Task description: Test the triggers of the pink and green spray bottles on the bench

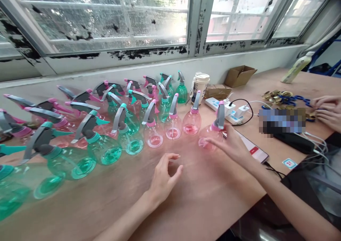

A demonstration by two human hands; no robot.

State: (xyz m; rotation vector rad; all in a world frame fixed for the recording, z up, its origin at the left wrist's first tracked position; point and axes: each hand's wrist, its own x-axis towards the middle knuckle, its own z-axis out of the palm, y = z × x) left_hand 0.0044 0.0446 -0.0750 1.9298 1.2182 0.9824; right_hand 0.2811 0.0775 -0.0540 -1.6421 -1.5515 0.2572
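Observation:
My right hand (234, 146) is at the right side of a clear pink spray bottle (210, 134), its thumb across the front and the other fingers partly hidden behind. This bottle has a grey and pink trigger head and looks slightly blurred. My left hand (163, 178) hovers over or rests on the bare tabletop, fingers loosely curved and apart, with nothing in it. Beyond it stand more pink spray bottles, the closest being one pink bottle (173, 125) and another pink bottle (192, 122). Green spray bottles (105, 150) with grey heads line the left.
Several more bottles crowd toward the window wall. A paper cup (199, 86), cardboard box (239, 76), power strip (231, 114) with chargers and a phone (253, 146) lie to the right. At the far right, another person's hands (329, 109) are near blue-and-gold pieces (282, 98).

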